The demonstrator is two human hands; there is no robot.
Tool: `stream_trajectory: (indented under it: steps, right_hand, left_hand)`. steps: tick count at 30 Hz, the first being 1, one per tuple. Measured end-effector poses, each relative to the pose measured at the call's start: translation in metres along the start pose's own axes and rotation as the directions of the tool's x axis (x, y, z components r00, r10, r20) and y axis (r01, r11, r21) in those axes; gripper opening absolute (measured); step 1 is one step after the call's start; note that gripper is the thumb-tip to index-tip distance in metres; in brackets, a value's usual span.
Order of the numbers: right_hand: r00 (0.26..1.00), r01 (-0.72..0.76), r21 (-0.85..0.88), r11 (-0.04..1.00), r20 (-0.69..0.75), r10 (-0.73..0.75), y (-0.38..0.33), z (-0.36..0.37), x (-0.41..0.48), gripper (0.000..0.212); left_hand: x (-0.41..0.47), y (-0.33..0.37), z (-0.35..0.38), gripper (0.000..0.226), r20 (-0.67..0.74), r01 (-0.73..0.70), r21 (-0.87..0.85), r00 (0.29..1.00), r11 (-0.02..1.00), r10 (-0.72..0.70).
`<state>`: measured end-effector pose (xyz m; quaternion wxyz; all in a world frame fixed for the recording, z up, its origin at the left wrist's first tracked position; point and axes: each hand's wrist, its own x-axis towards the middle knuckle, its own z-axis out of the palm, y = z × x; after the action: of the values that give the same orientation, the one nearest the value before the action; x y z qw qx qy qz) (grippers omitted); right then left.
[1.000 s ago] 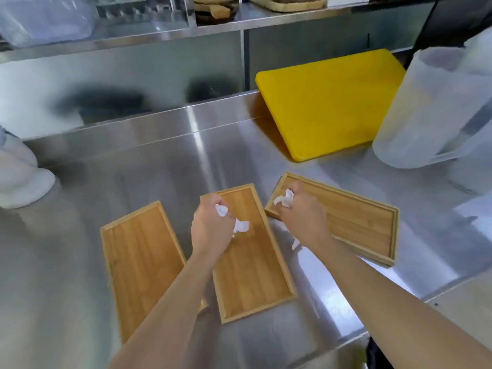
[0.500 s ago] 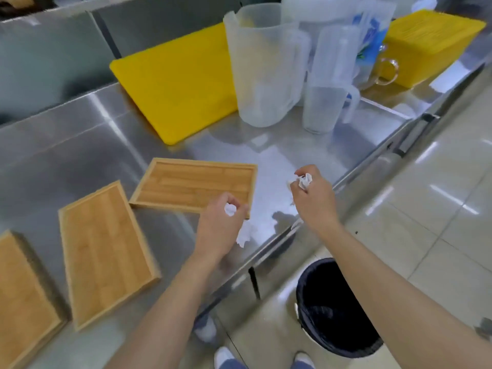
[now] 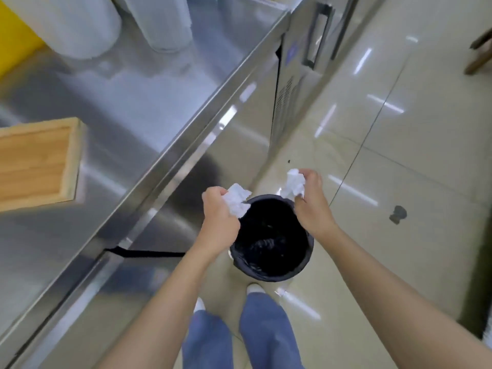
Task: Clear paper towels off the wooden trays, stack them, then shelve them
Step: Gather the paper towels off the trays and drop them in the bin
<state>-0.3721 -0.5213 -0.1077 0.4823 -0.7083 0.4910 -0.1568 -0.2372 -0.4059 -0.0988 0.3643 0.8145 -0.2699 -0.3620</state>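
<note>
**Paper towels at the bin, trays not yet stacked**

Paper towels are crumpled, one [image 3: 237, 199] gripped by the left hand [image 3: 218, 217], one [image 3: 294, 182] by the right hand [image 3: 311, 203], above the black bin [image 3: 271, 272], undropped. One wooden tray [image 3: 34, 163] at left edge looks bare; stacking and shelving remain.

Paper-filled hands [image 3: 218, 209] over bin [image 3: 271, 272]

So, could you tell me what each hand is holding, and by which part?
Each holds a crumpled paper towel by its lower end: left hand one wad, right hand another.
</note>
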Motion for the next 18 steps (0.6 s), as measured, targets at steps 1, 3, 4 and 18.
stream_trajectory:
  steps: [1,3,4,18]
  right_hand:
    - [1.0,-0.022,-0.049,0.999,0.008,0.022,0.019,0.001,0.001,0.042]
    - [0.998,-0.057,-0.109,0.992,0.01,0.058,0.048,0.004,0.0,0.033]
    - [0.997,-0.072,-0.112,0.991,-0.009,0.072,0.062,0.009,0.002,0.028]
    - [0.904,-0.008,-0.69,0.724,0.304,0.3,0.248,0.09,0.022,0.075]
  left_hand:
    - [0.003,-0.006,0.011,0.034,-0.018,-0.016,0.021,1.0,1.0,0.017]
    - [0.009,-0.018,0.03,0.027,-0.056,-0.046,0.096,0.997,0.994,0.051]
    - [0.013,-0.025,0.039,0.028,-0.069,-0.051,0.137,0.996,0.989,0.061]
    - [0.073,-0.157,0.157,0.066,0.352,-0.179,0.763,0.921,0.621,-0.167]
